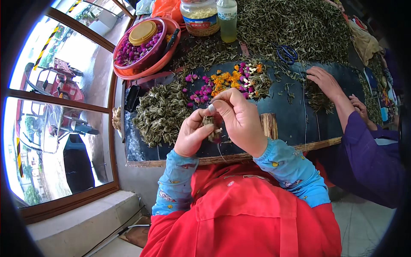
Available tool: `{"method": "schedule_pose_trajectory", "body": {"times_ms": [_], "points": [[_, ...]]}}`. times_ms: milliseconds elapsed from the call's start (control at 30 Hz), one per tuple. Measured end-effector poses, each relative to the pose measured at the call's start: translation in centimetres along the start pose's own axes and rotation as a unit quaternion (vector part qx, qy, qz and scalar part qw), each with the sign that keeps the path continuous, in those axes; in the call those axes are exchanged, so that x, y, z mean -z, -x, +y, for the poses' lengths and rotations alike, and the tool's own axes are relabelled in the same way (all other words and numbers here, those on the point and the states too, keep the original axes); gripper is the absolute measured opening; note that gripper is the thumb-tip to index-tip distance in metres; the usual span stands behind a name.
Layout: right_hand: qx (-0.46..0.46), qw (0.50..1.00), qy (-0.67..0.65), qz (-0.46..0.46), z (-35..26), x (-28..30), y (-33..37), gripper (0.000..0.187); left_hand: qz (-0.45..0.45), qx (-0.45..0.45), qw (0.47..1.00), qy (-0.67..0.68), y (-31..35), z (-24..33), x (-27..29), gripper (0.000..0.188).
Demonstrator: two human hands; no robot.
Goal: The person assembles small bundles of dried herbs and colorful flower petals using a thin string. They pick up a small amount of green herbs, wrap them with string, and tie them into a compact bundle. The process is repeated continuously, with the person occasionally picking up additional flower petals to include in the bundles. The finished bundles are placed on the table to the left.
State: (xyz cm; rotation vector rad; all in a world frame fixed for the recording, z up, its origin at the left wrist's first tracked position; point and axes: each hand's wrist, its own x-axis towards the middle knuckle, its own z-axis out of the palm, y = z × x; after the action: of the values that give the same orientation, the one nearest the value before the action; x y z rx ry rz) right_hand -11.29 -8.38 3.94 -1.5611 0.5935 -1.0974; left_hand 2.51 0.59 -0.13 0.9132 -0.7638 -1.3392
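Just over the table's near edge, my left hand [193,133] is closed round a small bundle of dried leaves [215,135], pinched between thumb and fingers. My right hand [243,122] meets it at the top of the bundle, thumb and forefinger pressed together; what they grip there is too small to make out. A thin pale strand [220,150] hangs below the bundle. Beyond my hands lie purple flower heads [201,95], orange petals [226,80] and small white buds [246,81]. Left of them is a heap of tied leaf bundles [162,115].
A wooden block [269,126] stands right of my hands. Farther back are blue-handled scissors [287,54], a loose leaf pile [295,25], a lidded jar [200,19], a bottle [227,23] and a pink flower basin [141,62]. A co-worker's hand [326,83] rests at right.
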Motion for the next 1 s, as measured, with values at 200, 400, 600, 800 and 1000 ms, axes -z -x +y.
{"method": "schedule_pose_trajectory", "body": {"times_ms": [200, 400, 600, 800, 1000], "points": [[-0.05, 0.996, -0.076, -0.01, 0.1, 0.2, -0.5, 0.011, 0.028, -0.007, 0.992, 0.124, -0.3, -0.8, -0.3, 0.037], [-0.099, 0.986, -0.133, -0.015, -0.3, 0.6, -0.7, 0.01, 0.016, 0.049, 0.987, 0.152, -0.2, -0.1, -1.7, 0.042], [-0.124, 0.977, -0.175, -0.015, 0.1, 0.6, -0.7, 0.011, 0.0, 0.084, 0.985, 0.149, 0.1, 0.0, -2.0, 0.049], [-0.137, 0.938, -0.317, 0.02, 0.0, 1.8, -0.1, 0.014, 0.061, 0.097, 0.991, 0.073, 0.8, -1.1, -2.2, 0.041], [0.055, 0.922, -0.203, 0.324, -5.5, 21.1, 2.3, 0.021, 0.18, 0.042, 0.983, -0.013, 5.5, 3.8, 5.3, 0.043]]}}
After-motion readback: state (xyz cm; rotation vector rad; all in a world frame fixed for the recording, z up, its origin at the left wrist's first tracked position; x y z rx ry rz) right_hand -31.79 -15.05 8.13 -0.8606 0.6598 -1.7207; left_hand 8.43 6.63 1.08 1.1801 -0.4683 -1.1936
